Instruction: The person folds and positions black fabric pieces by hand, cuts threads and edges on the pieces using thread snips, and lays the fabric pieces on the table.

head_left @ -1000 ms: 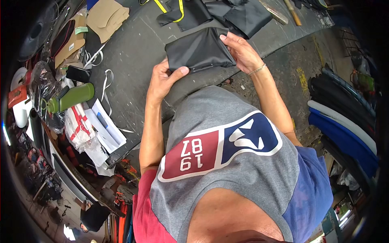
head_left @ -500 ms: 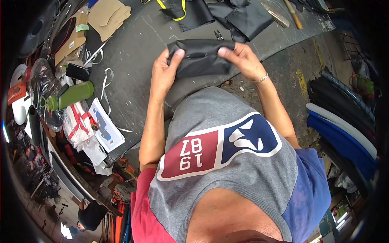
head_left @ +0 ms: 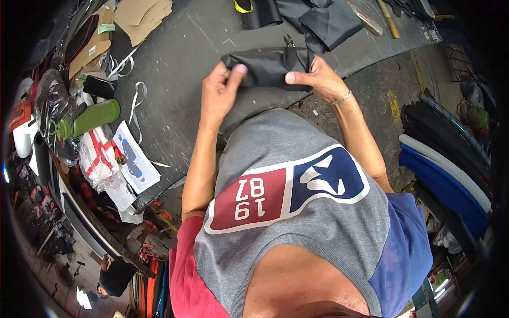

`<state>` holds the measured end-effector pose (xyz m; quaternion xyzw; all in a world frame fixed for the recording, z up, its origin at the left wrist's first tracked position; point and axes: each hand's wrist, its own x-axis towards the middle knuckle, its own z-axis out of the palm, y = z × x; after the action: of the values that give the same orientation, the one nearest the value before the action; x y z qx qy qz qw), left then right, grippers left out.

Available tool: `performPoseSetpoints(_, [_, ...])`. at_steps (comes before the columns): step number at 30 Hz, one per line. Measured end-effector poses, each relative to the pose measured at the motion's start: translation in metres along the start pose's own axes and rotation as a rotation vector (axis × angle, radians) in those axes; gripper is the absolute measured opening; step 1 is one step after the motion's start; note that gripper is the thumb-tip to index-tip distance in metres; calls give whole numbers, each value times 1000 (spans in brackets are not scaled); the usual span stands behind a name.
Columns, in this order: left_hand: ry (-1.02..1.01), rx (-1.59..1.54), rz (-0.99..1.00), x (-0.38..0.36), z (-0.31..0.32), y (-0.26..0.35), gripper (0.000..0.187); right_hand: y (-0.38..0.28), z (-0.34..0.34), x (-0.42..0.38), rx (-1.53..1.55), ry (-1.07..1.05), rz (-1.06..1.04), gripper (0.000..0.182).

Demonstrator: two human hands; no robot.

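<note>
A piece of black sheet material (head_left: 268,66), perhaps vinyl or leather, is stretched between my two hands above the table's near edge. It looks folded and creased. My left hand (head_left: 218,93) is closed on its left end, with the thumb on the near face. On the right end, my right hand (head_left: 321,82) grips with the thumb laid across the front and the fingers behind, out of sight. Just beyond the material, a small dark pointed tool (head_left: 288,41) lies on the table, partly hidden.
Black cut pieces (head_left: 331,24) and a yellow tape measure (head_left: 243,6) lie at the dark table's (head_left: 177,63) far side. To the left are a green bottle (head_left: 95,119), a phone (head_left: 99,86), a printed sheet (head_left: 135,156) and cardboard patterns (head_left: 140,18). Material rolls (head_left: 445,180) stand right. Another person (head_left: 115,276) is lower left.
The black material's lower edge has come up, and it now looks narrower and more folded. Both hands still grip its ends, and my right thumb lies lower across it.
</note>
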<state>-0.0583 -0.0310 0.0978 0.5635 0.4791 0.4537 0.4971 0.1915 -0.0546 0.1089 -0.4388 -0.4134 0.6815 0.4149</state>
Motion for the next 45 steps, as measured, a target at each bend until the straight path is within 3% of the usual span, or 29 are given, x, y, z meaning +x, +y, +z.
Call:
performPoseSetpoints(3, [34,230,115,-2,9,-3,33,15,-1,4,-166,106,28,51])
performPoseSetpoints(4, [71,299,-14,-1,9,-2,35,18,3,5,-186,143,-18,50])
performPoseSetpoints(6, [147,437,-278,-1,8,2,41,11,2,4,-242,92,103,44])
performPoseSetpoints(9, [119,500,-236,-3,9,9,32,12,4,5,-252,100,137,40])
performPoseSetpoints(12, [-32,649,-100,-6,3,-16,23,18,9,8,-226,155,93,42])
performPoseSetpoints(15, [-126,516,-260,-15,2,-26,22,21,8,10,-145,182,85,35])
performPoseSetpoints(16, [-201,475,-343,-14,0,-23,29,22,6,10,-108,189,88,31])
performPoseSetpoints(19, [6,-247,-568,-9,2,-40,41,27,-10,10,11,150,222,31])
performPoseSetpoints(20, [-64,-212,-591,-5,-6,-45,54,28,-12,9,72,96,194,35])
performPoseSetpoints(23, [-13,-1,-493,-3,10,-39,54,29,0,8,47,102,167,30])
performPoseSetpoints(24, [-54,78,-290,-1,11,-35,54,34,-5,9,-103,84,160,28])
performPoseSetpoints(27, [143,-33,-35,2,11,-16,51,47,-19,9,-485,28,184,21])
performPoseSetpoints(28, [171,138,-6,9,3,-7,48,42,-19,8,-569,3,221,19])
performPoseSetpoints(30, [163,115,-88,10,-5,5,45,37,-20,3,-725,-21,199,17])
performPoseSetpoints(33, [172,215,-162,11,-12,2,43,45,-20,-1,-362,7,-24,15])
performPoseSetpoints(37, [281,296,-100,10,-12,-30,46,33,-16,-10,-230,32,66,26])
performPoseSetpoints(40, [268,219,-44,9,-9,-37,40,44,-17,-10,18,200,-19,39])
performPoseSetpoints(43, [167,66,-140,2,0,-23,35,14,9,-16,-273,90,-84,55])
performPoseSetpoints(44, [163,61,-122,1,5,-17,30,10,17,-17,-251,67,8,58])
performPoseSetpoints(45, [146,29,-99,0,9,-13,29,6,30,-17,-335,106,-87,52])
